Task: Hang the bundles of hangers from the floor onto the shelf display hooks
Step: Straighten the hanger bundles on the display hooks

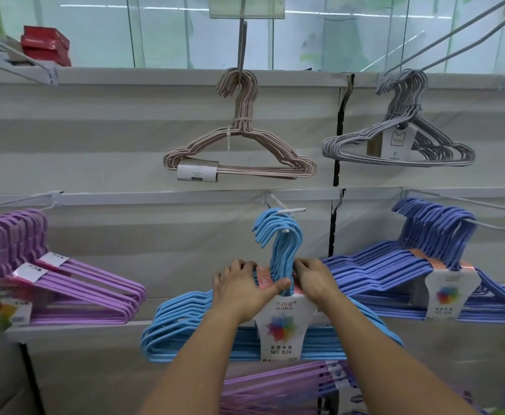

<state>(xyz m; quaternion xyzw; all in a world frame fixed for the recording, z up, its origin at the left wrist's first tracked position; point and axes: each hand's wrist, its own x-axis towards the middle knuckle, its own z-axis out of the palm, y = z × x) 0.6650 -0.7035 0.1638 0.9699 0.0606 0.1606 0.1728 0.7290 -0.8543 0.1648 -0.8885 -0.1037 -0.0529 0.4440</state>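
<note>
A bundle of light blue hangers [185,324] with a white label hangs in front of me, its hook tops looped over a white display hook [290,211] on the middle shelf rail. My left hand [242,289] grips the bundle's left shoulder near the neck, thumb pressed against the stems. On the other side of the neck, my right hand [314,280] holds the right shoulder with curled fingers.
A pink bundle [239,154] and a grey bundle [401,145] hang on the upper row. Purple bundles [65,289] hang at left, darker blue ones [410,274] at right, more purple hangers [275,387] below. Red boxes [46,44] sit on the top shelf.
</note>
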